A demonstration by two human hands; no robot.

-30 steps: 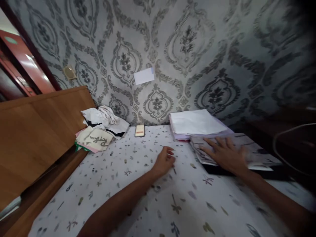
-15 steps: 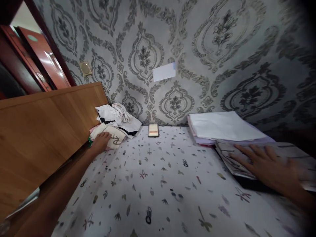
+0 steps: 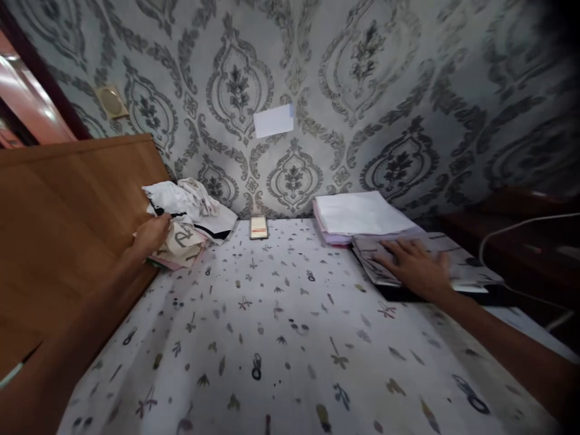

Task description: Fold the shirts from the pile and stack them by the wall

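Note:
My left hand (image 3: 153,234) is at the pile of loose clothes by the wooden board, its fingers closed on a garment there. Just beside it lies a cream garment (image 3: 183,241) with dark printed marks. Behind that, a crumpled white garment (image 3: 174,198) with black trim spreads against the wall. My right hand (image 3: 414,267) rests flat, fingers spread, on a folded grey striped garment (image 3: 457,263). Touching that is a stack of folded white and lilac cloths (image 3: 357,211).
A patterned white sheet (image 3: 272,326) covers the bed. At the wall stands a small framed card-like item (image 3: 258,227). The wooden board (image 3: 81,199) rises along the left side. To the right is a dark surface with a white cable (image 3: 507,223).
The view has swung to the right and shows more of the right side. My left hand has gone from lying on the cream garment to closing at its far-left edge. My right hand stays flat.

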